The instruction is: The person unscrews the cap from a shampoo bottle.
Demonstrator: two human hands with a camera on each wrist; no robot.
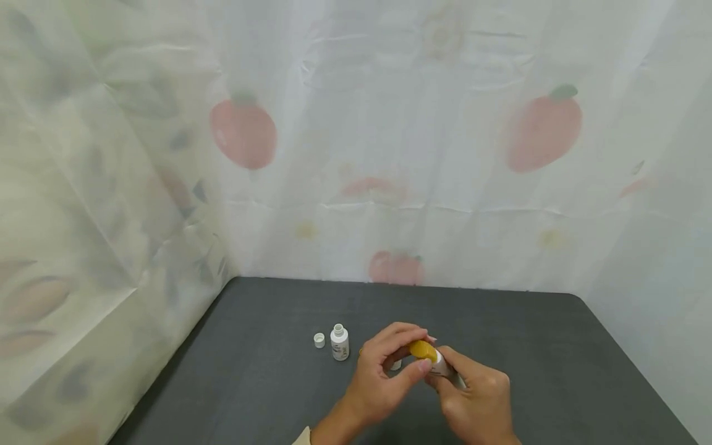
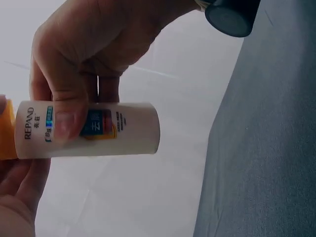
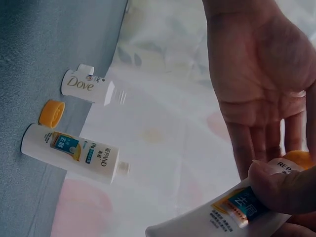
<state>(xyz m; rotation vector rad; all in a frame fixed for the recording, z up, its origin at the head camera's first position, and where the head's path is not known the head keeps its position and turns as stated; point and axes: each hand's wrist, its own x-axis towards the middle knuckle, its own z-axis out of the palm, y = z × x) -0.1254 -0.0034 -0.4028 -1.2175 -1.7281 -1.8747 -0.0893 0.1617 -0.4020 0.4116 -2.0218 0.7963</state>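
Observation:
My right hand (image 1: 478, 395) grips the white body of a REPAND shampoo bottle (image 2: 138, 129), its thumb across the label. My left hand (image 1: 378, 377) holds the bottle's yellow cap (image 1: 424, 351) between thumb and fingertips. The cap sits at the bottle's top end. In the left wrist view the bottle lies sideways across the picture. A second REPAND bottle (image 3: 74, 150), its yellow cap off, stands on the table, mostly hidden behind my left hand in the head view. Close to it is a loose yellow cap (image 3: 52, 113).
An open white Dove bottle (image 1: 340, 343) stands left of my hands, with a small white cap (image 1: 319, 340) beside it. The dark grey table (image 1: 250, 371) ends at a pale curtain (image 1: 389, 123) with fruit prints, which also runs along the left side.

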